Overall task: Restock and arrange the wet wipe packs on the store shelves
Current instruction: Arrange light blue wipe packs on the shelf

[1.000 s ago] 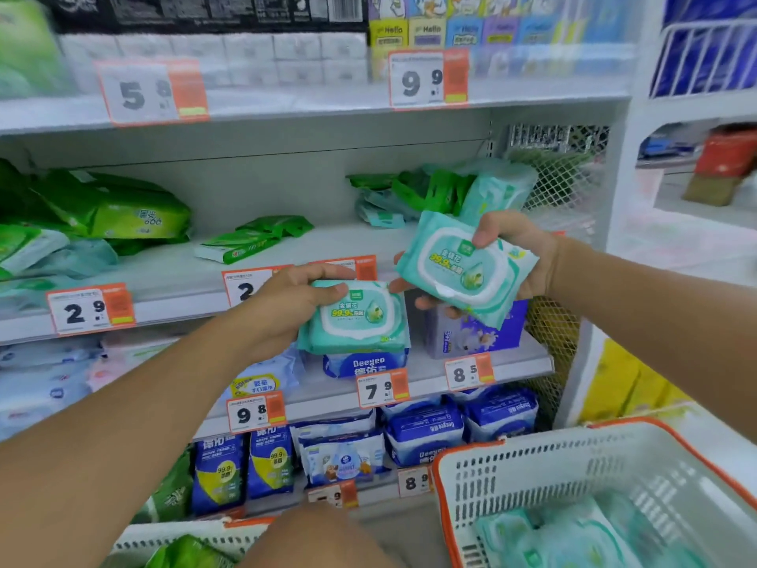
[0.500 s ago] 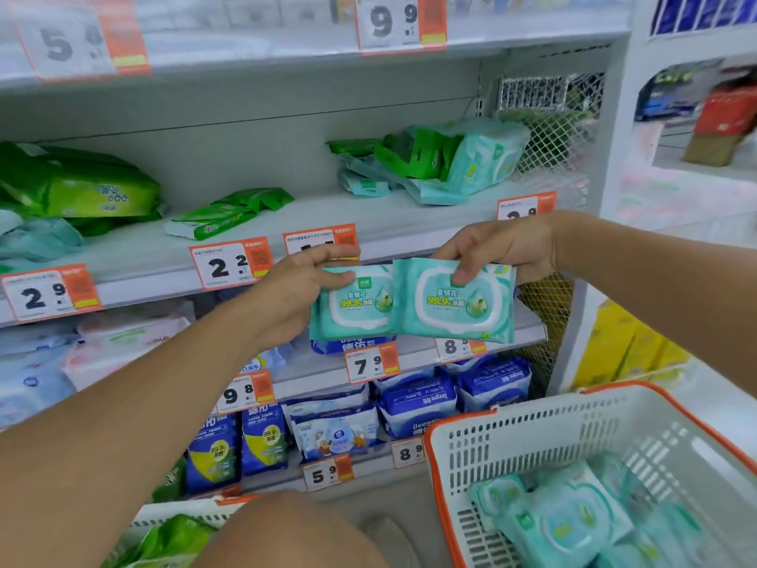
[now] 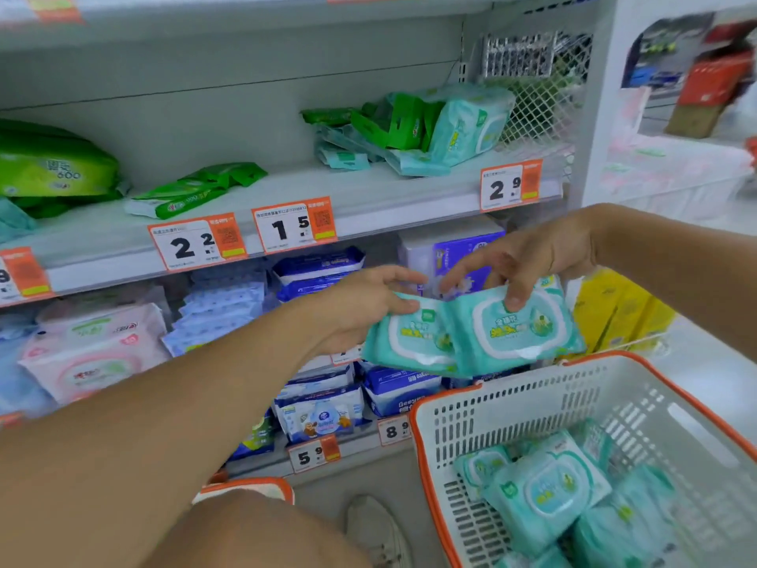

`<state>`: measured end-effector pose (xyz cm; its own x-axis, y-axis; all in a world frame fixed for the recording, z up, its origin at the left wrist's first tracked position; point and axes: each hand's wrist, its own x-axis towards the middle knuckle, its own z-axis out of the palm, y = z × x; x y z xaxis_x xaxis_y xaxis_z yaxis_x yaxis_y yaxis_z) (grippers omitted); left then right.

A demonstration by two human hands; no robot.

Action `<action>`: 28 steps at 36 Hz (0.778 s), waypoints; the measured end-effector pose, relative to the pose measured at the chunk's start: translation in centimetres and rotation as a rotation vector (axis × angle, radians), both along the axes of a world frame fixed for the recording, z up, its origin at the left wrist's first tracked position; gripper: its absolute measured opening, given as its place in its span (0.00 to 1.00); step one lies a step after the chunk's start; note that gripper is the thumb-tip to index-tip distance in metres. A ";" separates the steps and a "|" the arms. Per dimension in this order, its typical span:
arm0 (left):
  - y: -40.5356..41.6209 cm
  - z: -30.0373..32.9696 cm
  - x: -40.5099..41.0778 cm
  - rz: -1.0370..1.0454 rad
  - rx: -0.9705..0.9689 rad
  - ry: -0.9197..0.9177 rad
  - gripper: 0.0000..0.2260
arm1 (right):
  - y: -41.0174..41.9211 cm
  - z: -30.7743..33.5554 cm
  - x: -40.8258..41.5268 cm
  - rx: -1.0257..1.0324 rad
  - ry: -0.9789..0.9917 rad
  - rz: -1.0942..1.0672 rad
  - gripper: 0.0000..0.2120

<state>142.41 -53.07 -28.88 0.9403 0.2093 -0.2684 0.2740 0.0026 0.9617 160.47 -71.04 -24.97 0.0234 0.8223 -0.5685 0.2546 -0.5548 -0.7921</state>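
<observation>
Now your left hand holds one teal wipe pack, fingers curled on its top edge. Your right hand pinches a second pack just beside it, touching, above the white basket of packs.

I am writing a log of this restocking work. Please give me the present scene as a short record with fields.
place: store shelves with price tags
left hand: grips left teal pack
right hand: pinches right teal pack
packs: side by side, overlapping, in front of the shelves
basket: white, orange rim, holds more teal packs
upper shelf: green and teal packs, untidy
</observation>
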 end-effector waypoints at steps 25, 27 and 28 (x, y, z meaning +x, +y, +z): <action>12.9 10.4 13.3 -0.270 1.131 0.576 0.30 | 13.0 8.2 18.8 0.100 -1.784 -0.227 0.47; 12.9 11.1 13.4 -0.294 1.207 0.603 0.33 | 14.1 8.1 20.0 0.163 -1.745 -0.218 0.44; 12.9 11.3 13.3 -0.296 1.262 0.591 0.33 | 14.6 8.0 20.3 0.179 -1.730 -0.216 0.43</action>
<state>155.70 -40.21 -17.61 0.8079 0.4181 -0.4153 0.4684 -0.8832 0.0220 180.82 -56.41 -16.95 0.5585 0.7671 0.3157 0.7364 -0.6337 0.2370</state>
